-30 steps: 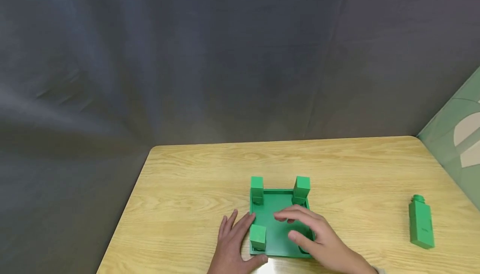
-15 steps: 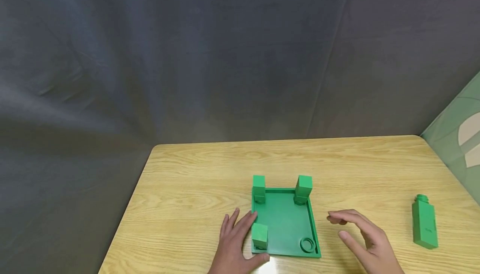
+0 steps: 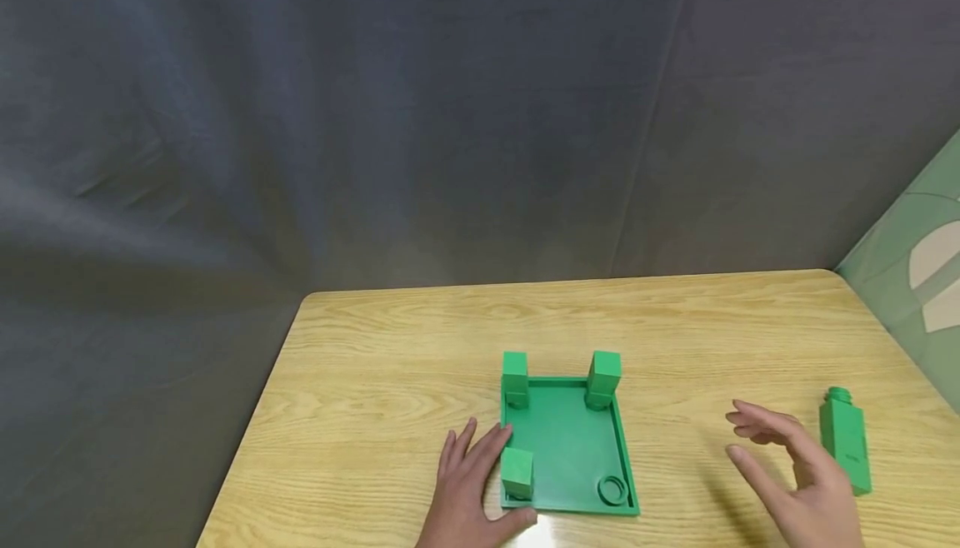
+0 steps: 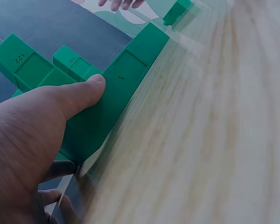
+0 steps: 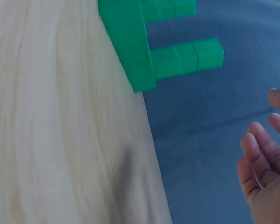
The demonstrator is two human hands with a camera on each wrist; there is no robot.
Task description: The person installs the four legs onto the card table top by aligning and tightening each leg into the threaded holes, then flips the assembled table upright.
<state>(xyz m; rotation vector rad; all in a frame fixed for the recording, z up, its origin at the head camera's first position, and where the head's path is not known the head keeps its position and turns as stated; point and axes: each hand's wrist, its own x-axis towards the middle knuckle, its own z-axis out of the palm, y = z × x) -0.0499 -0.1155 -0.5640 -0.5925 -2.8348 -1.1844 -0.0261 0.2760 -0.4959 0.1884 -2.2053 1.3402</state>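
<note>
A square green board [image 3: 573,448] with a raised rim lies on the table. Green block-shaped legs stand upright at three corners: back left [image 3: 515,377], back right [image 3: 603,377] and front left [image 3: 517,471]. A round threaded socket [image 3: 613,490] shows at the front right corner. My left hand [image 3: 468,490] rests around the front left corner, fingers spread and straight along the left side. Its thumb [image 4: 86,93] presses the front wall in the left wrist view. A loose green leg [image 3: 846,444] with a threaded end lies at right. My right hand [image 3: 810,477] hovers beside it, fingers loosely bent, holding nothing.
The wood-grain table [image 3: 375,381] reaches back to a dark grey curtain [image 3: 480,115]. A green patterned panel [image 3: 930,281] stands along the right side. The standing legs rise well above the board's rim.
My right hand has moved from over the board to the right, up to the loose leg, uncovering the socket. My left hand has stayed at the board's corner.
</note>
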